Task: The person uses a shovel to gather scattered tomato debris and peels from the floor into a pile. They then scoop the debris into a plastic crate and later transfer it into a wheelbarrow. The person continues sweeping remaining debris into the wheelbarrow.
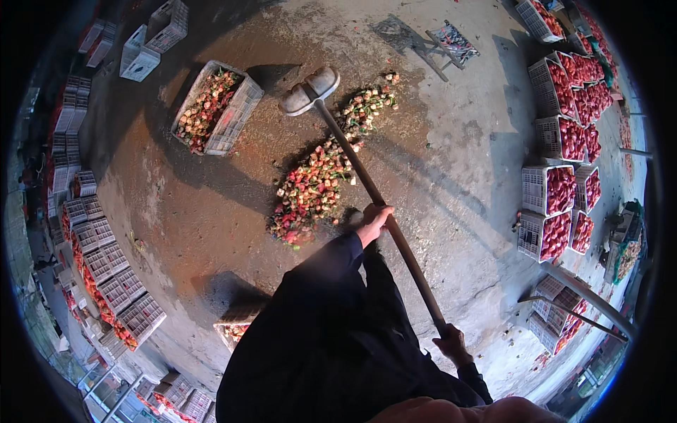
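Both of my hands hold the long wooden handle of a tool with a wide, pale, two-lobed head. My left hand grips it around the middle. Nearer my body, my right hand is closed around its rear end. The head is away from me, left of the far end of a pile of vegetable trimmings. Cream, red and green pieces make up this pile on the wet concrete floor. A pale plastic crate filled with similar trimmings stands to the left.
Another crate with trimmings is partly hidden by my body. Crates of red vegetables line the right, near metal poles. Stacked crates run along the left. A low folding stool stands at the far right, crates at the far left.
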Demonstrator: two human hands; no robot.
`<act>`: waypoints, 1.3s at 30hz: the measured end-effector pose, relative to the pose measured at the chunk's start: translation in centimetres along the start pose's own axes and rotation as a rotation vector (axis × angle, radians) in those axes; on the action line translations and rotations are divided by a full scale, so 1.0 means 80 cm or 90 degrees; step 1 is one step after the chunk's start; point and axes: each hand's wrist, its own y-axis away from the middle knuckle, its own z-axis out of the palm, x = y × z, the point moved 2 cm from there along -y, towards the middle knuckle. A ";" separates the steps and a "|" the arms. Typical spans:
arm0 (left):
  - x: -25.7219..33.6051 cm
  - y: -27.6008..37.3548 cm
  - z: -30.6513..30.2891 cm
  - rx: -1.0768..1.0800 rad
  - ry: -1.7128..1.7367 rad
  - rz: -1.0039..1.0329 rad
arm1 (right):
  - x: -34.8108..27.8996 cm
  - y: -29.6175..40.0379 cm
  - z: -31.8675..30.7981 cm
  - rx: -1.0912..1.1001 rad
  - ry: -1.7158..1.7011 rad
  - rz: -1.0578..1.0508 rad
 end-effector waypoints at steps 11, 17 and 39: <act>0.192 -0.094 -0.007 0.040 -0.086 0.156 | -0.332 -0.197 -0.050 -0.029 -0.095 -0.183; -0.008 0.010 0.031 -0.154 -0.108 0.058 | -0.119 -0.075 -0.025 -0.050 0.006 -0.063; 0.060 -0.095 0.149 -0.092 0.028 0.095 | -0.097 0.014 -0.013 0.036 -0.183 0.025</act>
